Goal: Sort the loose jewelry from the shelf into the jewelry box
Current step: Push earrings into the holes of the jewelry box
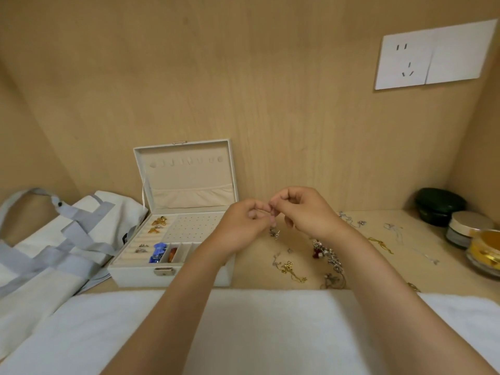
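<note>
The white jewelry box point(140, 274) stands open on the wooden shelf, its lid leaning on the back wall. Inside lie gold pieces point(159, 221), silver rings point(141, 248), a blue piece point(159, 250) and an amber piece point(173, 255). Just right of the box, above the shelf, my left hand point(239, 228) and my right hand point(305, 212) meet fingertip to fingertip. Both pinch a small silver earring point(274, 233) that dangles below them. Loose jewelry lies to the right: a gold chain point(290, 269), a beaded silver piece with a red stone point(326, 254), silver chains point(351, 219) and another gold chain point(381, 244).
A white and grey tote bag point(54, 247) lies left of the box. At the right corner stand a dark green case point(439, 204), a gold-lidded jar point(468, 228) and a glass dish with gold contents point(485, 253). A white cloth point(257, 320) covers the front edge. A wall socket point(403, 60) sits up right.
</note>
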### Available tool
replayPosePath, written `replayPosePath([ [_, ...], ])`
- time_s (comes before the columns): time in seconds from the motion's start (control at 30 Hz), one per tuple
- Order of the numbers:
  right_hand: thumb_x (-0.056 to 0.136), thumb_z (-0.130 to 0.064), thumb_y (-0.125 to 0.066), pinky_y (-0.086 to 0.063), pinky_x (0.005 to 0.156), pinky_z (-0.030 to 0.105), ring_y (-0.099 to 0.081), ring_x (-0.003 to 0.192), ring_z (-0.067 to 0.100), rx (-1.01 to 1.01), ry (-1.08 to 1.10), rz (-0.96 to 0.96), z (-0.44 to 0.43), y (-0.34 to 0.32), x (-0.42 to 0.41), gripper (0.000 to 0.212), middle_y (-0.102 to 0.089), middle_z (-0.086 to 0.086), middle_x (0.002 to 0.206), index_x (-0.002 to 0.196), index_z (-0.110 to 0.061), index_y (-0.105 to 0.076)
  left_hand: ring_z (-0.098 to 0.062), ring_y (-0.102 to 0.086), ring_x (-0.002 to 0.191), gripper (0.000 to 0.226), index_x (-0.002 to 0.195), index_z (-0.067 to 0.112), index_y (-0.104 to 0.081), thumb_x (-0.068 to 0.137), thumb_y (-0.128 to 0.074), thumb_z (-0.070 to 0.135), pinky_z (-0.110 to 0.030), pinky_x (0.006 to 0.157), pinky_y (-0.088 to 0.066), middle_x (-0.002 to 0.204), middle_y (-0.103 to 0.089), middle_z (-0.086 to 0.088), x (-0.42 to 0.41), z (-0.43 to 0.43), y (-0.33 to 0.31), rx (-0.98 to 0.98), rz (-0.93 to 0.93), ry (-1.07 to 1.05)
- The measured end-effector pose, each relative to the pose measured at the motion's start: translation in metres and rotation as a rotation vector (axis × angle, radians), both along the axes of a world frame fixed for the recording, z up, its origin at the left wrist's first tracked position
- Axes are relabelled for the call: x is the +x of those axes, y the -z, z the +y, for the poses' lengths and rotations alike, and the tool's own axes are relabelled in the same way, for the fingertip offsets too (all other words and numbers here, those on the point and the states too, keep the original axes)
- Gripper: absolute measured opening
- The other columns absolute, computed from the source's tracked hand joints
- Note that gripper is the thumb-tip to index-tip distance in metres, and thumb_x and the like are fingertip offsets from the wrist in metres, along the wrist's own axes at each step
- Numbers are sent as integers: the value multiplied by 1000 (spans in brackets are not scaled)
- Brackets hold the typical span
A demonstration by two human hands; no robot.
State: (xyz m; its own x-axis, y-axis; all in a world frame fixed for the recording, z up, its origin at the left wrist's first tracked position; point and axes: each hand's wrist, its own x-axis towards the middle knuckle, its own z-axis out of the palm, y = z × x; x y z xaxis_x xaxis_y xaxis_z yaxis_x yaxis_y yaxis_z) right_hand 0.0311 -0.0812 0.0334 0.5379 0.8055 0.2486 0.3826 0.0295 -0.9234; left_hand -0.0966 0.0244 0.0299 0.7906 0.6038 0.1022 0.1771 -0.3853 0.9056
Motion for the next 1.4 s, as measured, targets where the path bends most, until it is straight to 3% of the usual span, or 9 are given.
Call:
replayPosePath([
  [0.13, 96, -13, -61, -37, 41, 17, -53, 49, 14, 59, 33, 147, -1, -5, 1, 11, -75, 8, 84, 92, -8, -70, -2, -62, 71, 18, 101, 18, -71, 87, -63, 10, -29, 82, -51, 75, -72, 8, 6, 0, -8, -52, -19, -22],
  [0.3, 100, -17, -55, -41, 48, 27, -58, 54, 17, 102, 72, 264, 0, -5, 3, 11, -75, 6, 84, 101, -10, -63, -8, -58, 71, 21, 97, 22, -72, 88, -57, 10, -21, 69, -45, 82, -72, 2, 11, 10, -11, 139, 131, -8],
  [0.47, 101, -18, -54, -46, 56, 23, -56, 61, 18, 21, 142, 106, 3, 0, 5, 14, -69, 2, 71, 98, -9, -64, -7, -58, 73, 21, 78, 26, -73, 88, -57, 16, -23, 70, -44, 76, -67, 9, 11, 21, -14, 286, 200, 25],
  [0.6, 101, -17, -55, -46, 65, 26, -55, 63, 15, 4, 123, 151, 7, 5, 6, 13, -66, 2, 68, 95, -12, -65, -22, -58, 76, 14, 57, 17, -61, 64, -50, 20, -31, 77, -44, 72, -63, -3, 14, 30, -18, -60, 16, 27],
  [0.77, 102, -17, -54, -45, 57, 11, -57, 62, 9, -35, 134, 130, 9, 14, 5, 13, -69, 1, 73, 98, -10, -65, -27, -53, 66, 19, 73, 8, -49, 87, -40, 16, -28, 62, -48, 56, -43, -4, -8, 48, -21, -543, -305, 229],
  [1.03, 101, -13, -53, -45, 52, 15, -57, 59, 11, -78, 151, 107, 24, 21, -7, 15, -69, 3, 82, 92, -8, -65, -16, -48, 59, 20, 79, 16, -57, 92, -47, 28, -30, 63, -45, 63, -42, 2, -43, 84, -41, -751, -551, 321],
  [1.17, 98, -19, -56, -54, 69, 31, -60, 64, 11, -187, 153, -63, 36, 20, -13, 17, -70, 4, 84, 84, -15, -65, -11, -39, 57, 15, 85, 20, -57, 96, -48, 26, -23, 56, -42, 66, -40, 6, -51, 97, -42, -697, -525, 272],
  [1.3, 95, -28, -55, -54, 76, 32, -65, 81, 16, -418, 78, -381, 51, 5, -16, 16, -69, -4, 88, 86, -20, -66, -10, -34, 55, 16, 91, 17, -58, 101, -48, 22, -22, 47, -22, 67, -41, 5, -52, 102, -46, -520, -418, 185],
  [1.4, 94, -30, -58, -55, 72, 32, -68, 78, 19, -514, -16, -433, 66, -13, -21, 15, -70, -4, 88, 86, -23, -69, -10, -36, 53, 14, 96, 13, -61, 101, -50, 19, -23, 48, -21, 66, -44, 4, -48, 96, -51, -419, -354, 148],
])
